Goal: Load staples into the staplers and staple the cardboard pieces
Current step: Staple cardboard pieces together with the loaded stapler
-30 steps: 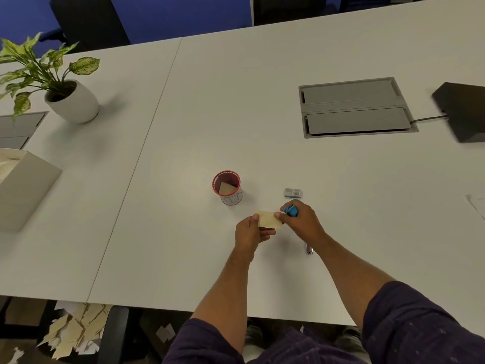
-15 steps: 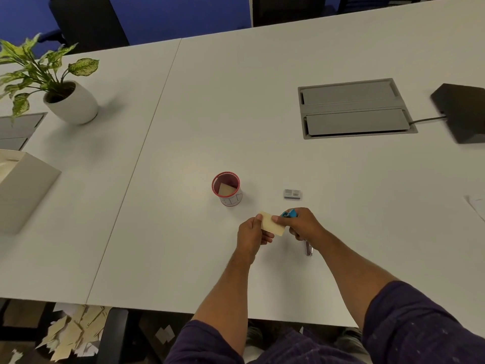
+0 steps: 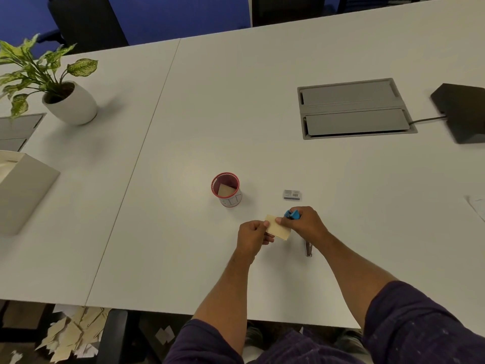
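A potted plant stood at the far left of the white surface. A red mesh cup held a cardboard scrap. The left hand pinched a cardboard piece just above the surface. The right hand pinched its other edge, fingers curled round a blue stapler. A staple box lay just beyond; a metal stapler lay under the right wrist.

Blue stapler, tan cardboard piece, red-rimmed cup, white table
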Tool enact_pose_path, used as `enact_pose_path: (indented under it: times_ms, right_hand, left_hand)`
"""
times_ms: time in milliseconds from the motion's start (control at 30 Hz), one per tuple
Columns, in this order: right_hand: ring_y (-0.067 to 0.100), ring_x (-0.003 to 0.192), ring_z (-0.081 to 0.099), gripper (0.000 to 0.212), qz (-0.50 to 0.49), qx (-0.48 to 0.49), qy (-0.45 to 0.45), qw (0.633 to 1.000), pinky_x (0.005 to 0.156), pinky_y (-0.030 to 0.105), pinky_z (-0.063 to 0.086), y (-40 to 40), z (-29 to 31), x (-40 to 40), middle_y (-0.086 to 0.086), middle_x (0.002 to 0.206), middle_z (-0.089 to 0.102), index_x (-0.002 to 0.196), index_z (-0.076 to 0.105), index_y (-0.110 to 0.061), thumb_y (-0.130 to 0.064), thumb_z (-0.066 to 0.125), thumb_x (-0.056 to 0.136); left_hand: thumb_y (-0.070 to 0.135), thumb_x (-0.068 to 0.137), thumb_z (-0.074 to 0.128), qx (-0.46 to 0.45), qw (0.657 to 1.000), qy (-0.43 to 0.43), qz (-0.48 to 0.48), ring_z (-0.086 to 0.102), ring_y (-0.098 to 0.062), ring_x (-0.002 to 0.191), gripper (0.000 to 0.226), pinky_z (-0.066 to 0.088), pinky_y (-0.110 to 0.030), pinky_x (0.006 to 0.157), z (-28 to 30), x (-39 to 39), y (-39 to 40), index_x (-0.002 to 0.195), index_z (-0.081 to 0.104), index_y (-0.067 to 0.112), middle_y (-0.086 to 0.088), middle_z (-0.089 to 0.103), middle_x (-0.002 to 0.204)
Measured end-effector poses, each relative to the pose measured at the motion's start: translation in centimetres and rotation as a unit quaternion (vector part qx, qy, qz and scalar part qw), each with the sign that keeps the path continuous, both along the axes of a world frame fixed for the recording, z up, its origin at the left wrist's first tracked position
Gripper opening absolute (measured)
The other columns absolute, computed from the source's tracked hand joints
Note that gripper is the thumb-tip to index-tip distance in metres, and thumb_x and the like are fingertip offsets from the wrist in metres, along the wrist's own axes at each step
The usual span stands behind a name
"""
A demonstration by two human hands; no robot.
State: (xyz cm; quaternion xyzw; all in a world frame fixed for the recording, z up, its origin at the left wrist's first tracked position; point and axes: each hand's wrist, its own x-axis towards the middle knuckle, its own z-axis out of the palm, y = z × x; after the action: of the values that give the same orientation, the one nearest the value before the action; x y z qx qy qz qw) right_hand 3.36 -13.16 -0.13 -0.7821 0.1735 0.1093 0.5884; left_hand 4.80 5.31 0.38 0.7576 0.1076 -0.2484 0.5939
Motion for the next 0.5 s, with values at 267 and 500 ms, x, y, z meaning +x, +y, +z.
enact_pose_path:
  times_ms: [267,500]
  right_hand:
    - [0.012,0.065,0.059,0.028,0.043,-0.03,0.015,0.999,0.063,0.027,0.047,0.05,-0.19,0.27,0.006,0.07,0.067,0.071,0.068,-0.013,-0.035,0.084,0.081]
    - [0.005,0.055,0.052,0.029,0.044,-0.066,0.01,0.997,0.057,0.027,0.042,-0.31,-0.3,0.12,-0.009,0.056,0.059,0.061,0.064,-0.02,-0.03,0.086,0.076]
  left_hand:
    - [0.025,0.1,0.058,0.025,0.997,-0.007,-0.07,0.068,-0.011,0.057,0.026,0.058,-0.024,0.059,0.09,0.08,-0.94,0.091,0.071,0.004,-0.012,0.072,0.074]
    - [0.019,0.094,0.067,-0.002,0.993,0.031,-0.115,0.072,-0.015,0.068,0.023,0.06,-0.027,0.07,0.09,-0.22,-0.46,0.106,0.071,-0.001,-0.011,0.074,0.082]
